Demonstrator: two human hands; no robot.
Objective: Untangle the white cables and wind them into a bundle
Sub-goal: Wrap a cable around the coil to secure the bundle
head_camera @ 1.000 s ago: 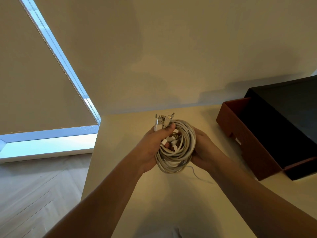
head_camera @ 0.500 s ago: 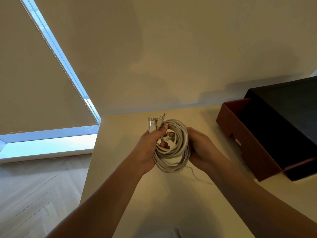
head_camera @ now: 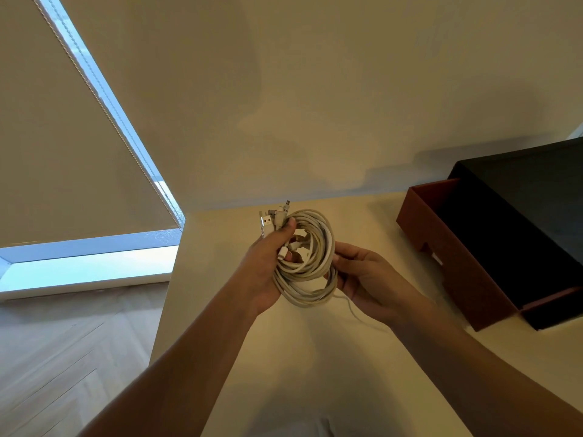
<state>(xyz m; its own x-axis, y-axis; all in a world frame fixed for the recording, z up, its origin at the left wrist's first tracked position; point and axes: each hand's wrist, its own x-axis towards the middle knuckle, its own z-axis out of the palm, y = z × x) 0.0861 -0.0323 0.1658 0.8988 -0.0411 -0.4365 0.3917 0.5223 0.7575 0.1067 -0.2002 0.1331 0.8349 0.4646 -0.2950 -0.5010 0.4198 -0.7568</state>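
A coil of white cables [head_camera: 310, 266] hangs in the air above the cream table [head_camera: 315, 357]. My left hand [head_camera: 263, 269] grips the coil's left side, the thumb pressing several USB plugs [head_camera: 273, 220] that stick up at the top. To the right of the coil, my right hand [head_camera: 366, 279] touches its edge with relaxed, half-spread fingers. One thin loose cable end [head_camera: 355, 310] trails down from the coil below my right hand.
A red-brown open box [head_camera: 454, 266] with a dark inside stands at the table's right, against a black lid or box [head_camera: 536, 184]. The table's left edge drops to a wooden floor [head_camera: 63, 357]. The wall is close behind.
The coil and both hands have shifted slightly left. My right hand has loosened from cupping the coil's right side and now sits further off it.
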